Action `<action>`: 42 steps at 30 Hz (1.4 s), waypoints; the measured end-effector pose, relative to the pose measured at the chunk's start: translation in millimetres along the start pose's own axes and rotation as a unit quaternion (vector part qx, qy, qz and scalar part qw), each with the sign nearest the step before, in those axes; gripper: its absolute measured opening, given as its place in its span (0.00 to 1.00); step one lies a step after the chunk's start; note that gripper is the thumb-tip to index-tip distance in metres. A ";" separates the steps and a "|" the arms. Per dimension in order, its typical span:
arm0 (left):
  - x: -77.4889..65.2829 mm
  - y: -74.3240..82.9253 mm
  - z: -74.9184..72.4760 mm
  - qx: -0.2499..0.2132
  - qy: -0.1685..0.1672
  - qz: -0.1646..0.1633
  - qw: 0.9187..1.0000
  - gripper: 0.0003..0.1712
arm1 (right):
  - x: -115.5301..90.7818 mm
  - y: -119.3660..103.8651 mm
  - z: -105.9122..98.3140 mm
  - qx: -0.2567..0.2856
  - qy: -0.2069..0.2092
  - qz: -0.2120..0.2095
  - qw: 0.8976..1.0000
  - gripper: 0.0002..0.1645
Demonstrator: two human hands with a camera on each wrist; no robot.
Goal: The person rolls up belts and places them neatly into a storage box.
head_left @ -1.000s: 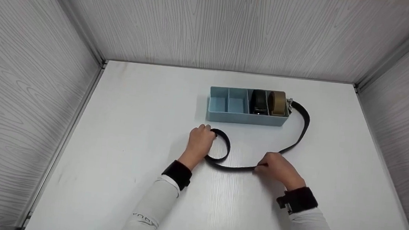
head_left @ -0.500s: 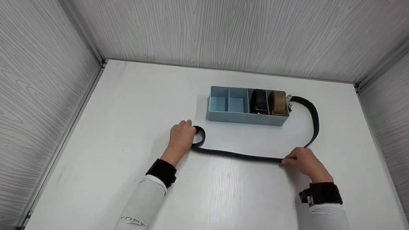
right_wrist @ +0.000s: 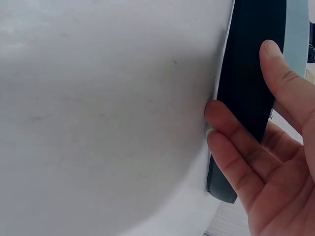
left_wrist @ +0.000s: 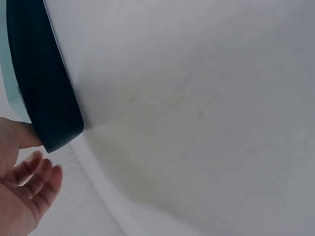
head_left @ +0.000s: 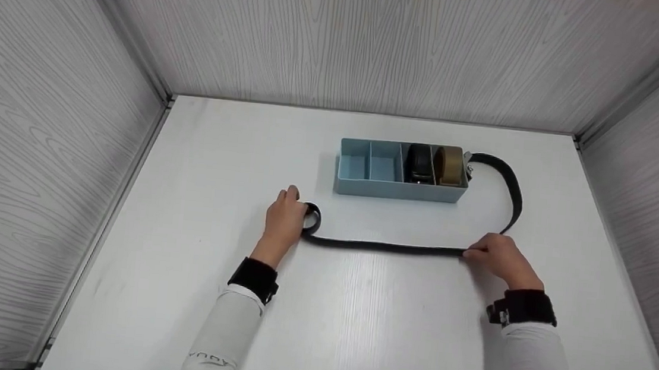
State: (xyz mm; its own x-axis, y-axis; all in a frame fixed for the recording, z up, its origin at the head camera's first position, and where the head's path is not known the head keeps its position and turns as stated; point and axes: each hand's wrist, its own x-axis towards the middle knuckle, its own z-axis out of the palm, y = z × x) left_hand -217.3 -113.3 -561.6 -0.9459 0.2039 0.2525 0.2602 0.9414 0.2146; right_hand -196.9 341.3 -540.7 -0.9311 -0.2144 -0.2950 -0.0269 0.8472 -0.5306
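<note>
1. Two hands worked one dark belt (head_left: 383, 247) on the white table (head_left: 352, 336), just below the middle of the head view and in front of the blue divided tray (head_left: 397, 191)
2. The step in hand looked like rolling the belt up: a small ring (head_left: 318, 220) was formed at its left end, while most of the length lay unrolled
3. The left hand (head_left: 284, 217), left of centre, held the belt at that ring, one digit hidden behind it and the others bent; the right hand (head_left: 502, 257), right of centre, pinched the belt between thumb and fingers
4. The next move seemed to call for turning the ring along the belt, with the right hand feeding slack and holding it on edge so that the turns came out even
5. The belt looked smooth and flexible, nearly straight between the hands, then curving up at right to a metal buckle (head_left: 469, 167) at the tray's right end; whether the two touched was too small to tell
6. A black roll (head_left: 420, 163) and a tan roll (head_left: 450, 166) stood in the tray's two right-hand compartments, a likely guide to how tight a coil was wanted
</note>
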 end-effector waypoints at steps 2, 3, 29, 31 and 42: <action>-0.1 0.3 -1.1 -0.018 -0.016 -0.012 1.000 0.07 | 1.5 -0.6 1.3 -0.003 0.004 0.004 1.000 0.12; 0.0 0.7 -1.9 -0.023 -0.025 -0.015 0.999 0.07 | 2.1 -1.2 1.9 -0.003 0.005 0.002 1.000 0.12; 11.8 30.0 7.2 -0.012 -0.034 0.081 0.996 0.06 | -19.8 -136.3 89.9 -0.197 0.060 -0.222 0.953 0.24; 12.1 32.4 8.5 -0.013 -0.031 0.085 0.996 0.06 | -18.5 -149.4 103.1 -0.195 0.071 -0.265 0.942 0.22; 8.7 35.7 11.5 -0.044 -0.038 0.180 0.982 0.10 | -0.5 -162.9 119.1 -0.165 0.115 -0.288 0.936 0.15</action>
State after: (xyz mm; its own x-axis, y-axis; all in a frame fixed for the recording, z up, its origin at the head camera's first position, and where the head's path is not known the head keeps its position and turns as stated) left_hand -218.5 -74.8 -562.6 -0.8002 0.5417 0.2575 0.5932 0.7781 0.2065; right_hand -148.7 145.5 -548.8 -0.7802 -0.6035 0.1643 -0.6243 0.7353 -0.2637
